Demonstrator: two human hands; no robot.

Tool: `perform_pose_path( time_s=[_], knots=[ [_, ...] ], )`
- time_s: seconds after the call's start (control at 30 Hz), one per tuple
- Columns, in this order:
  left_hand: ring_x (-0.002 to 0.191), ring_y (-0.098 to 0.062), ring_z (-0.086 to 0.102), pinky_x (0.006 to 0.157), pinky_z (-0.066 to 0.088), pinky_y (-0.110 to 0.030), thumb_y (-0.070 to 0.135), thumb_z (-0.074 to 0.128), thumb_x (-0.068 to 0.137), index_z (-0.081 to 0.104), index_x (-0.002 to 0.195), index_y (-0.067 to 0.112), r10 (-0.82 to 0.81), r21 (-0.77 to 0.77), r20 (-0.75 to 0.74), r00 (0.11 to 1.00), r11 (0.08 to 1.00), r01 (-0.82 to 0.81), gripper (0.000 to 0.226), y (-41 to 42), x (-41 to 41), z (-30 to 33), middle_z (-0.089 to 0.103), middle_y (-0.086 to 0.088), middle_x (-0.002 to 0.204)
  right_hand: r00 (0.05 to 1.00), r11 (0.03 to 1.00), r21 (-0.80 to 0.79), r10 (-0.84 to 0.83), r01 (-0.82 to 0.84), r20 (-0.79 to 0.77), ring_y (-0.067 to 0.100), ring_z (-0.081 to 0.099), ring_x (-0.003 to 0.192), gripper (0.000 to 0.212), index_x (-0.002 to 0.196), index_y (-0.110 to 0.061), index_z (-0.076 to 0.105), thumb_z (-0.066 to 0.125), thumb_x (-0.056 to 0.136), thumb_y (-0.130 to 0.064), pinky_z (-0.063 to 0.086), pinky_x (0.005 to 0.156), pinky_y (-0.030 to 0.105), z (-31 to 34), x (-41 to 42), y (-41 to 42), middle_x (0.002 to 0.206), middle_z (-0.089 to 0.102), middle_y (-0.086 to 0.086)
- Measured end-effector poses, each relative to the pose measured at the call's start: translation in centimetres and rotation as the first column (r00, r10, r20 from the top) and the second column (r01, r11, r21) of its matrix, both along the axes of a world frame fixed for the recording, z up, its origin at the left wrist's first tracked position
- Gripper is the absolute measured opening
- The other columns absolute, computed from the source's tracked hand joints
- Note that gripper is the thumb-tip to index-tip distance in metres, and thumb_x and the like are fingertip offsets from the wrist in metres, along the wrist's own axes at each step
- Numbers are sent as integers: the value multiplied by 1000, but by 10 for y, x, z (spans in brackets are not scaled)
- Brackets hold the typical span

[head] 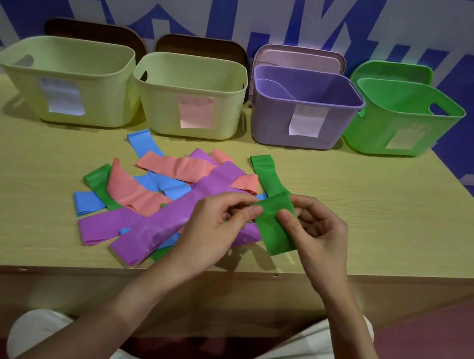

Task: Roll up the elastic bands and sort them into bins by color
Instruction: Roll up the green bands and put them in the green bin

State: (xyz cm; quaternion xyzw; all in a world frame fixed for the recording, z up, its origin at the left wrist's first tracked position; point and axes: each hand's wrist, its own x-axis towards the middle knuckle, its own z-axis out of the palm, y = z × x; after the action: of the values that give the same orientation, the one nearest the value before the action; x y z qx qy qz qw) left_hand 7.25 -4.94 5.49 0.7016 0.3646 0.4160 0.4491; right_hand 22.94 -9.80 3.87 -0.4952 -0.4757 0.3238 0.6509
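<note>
- A green elastic band [275, 215] is pinched by both hands above the near part of the wooden table [379, 206]; its far end lies flat on the tabletop, while its near end is folded back toward the person.
- The left hand [216, 225] is closed on the band's left edge, thumb and fingertips pressed to it.
- The right hand [318, 234] is closed on the band's right edge, the thumb laid on its upper face.
- A loose pile of unrolled bands is spread to the left: purple bands [161, 223], pink bands [176, 167], blue bands [143, 142] and another green band [100, 182], all overlapping.
- Four labelled bins are ranged along the far edge: two pale yellow bins [69, 77] [190, 92], a purple bin [301, 109] and a green bin [401, 118].
- Lids are stood behind the bins against the blue-and-white wall [256, 4].
</note>
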Motion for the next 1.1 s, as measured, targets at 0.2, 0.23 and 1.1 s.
perform_pose_path(
  time_s=[0.2,0.23,1.1],
  knots=[
    [55,-2,47,58,40,-17,9,57,92,70,90,14,-76,-125,31,997,989,80,14,0,-2,3,54,11,54,996,996,29,85,-85,17,10,65,84,31,110,-14,68,72,79,-11,53,79,22,1,4,-5,88,70,6],
    [54,-5,44,58,39,-20,11,55,94,70,90,10,-103,-140,31,994,984,107,16,0,-3,2,51,7,55,995,995,28,95,-96,22,11,67,90,31,110,-12,68,71,79,-9,53,82,22,1,4,-6,96,73,4],
    [56,-6,47,59,41,-22,12,52,95,68,92,23,-50,-118,68,996,991,58,20,0,0,-2,52,8,55,996,997,-30,66,-68,-60,16,68,87,29,105,-19,71,73,76,-13,57,75,26,-4,0,-1,98,72,16]
  ],
)
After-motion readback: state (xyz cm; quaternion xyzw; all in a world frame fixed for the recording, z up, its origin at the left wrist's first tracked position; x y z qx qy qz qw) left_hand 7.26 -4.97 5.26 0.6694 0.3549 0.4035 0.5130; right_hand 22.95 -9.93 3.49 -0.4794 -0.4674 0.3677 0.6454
